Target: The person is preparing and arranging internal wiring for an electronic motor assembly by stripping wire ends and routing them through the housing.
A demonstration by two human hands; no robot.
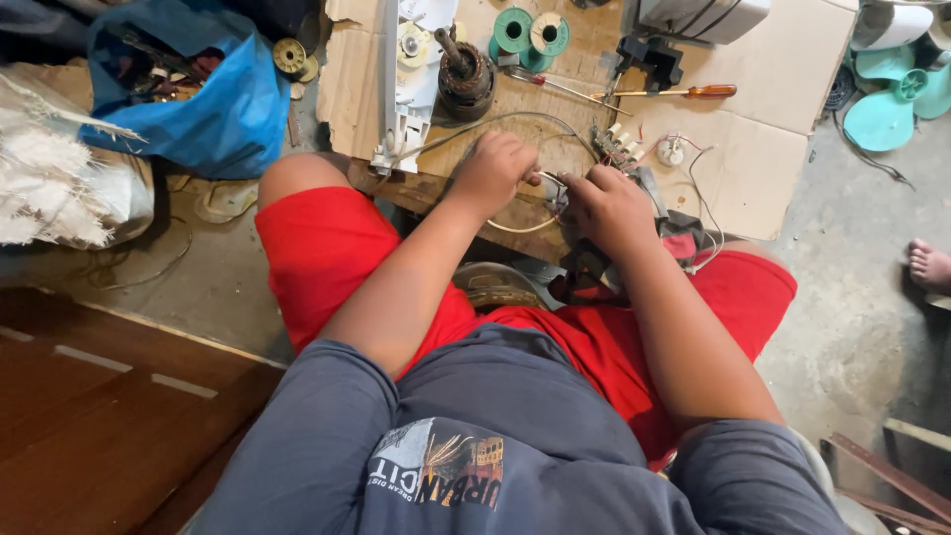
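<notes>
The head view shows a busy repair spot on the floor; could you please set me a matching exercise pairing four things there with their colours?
Things:
1. Plastic bag
2. Shorts
3. Screwdriver handle
4. Fan blades

Colours:
A. Orange
B. Turquoise
C. Blue
D. Red

Pairs: 1-C, 2-D, 3-A, 4-B

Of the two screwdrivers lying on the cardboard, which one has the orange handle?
The orange-handled screwdriver is the farther right one, its handle pointing right near the black part. The other screwdriver lies left of it, below the green wire spools, with a darker red handle.
</notes>
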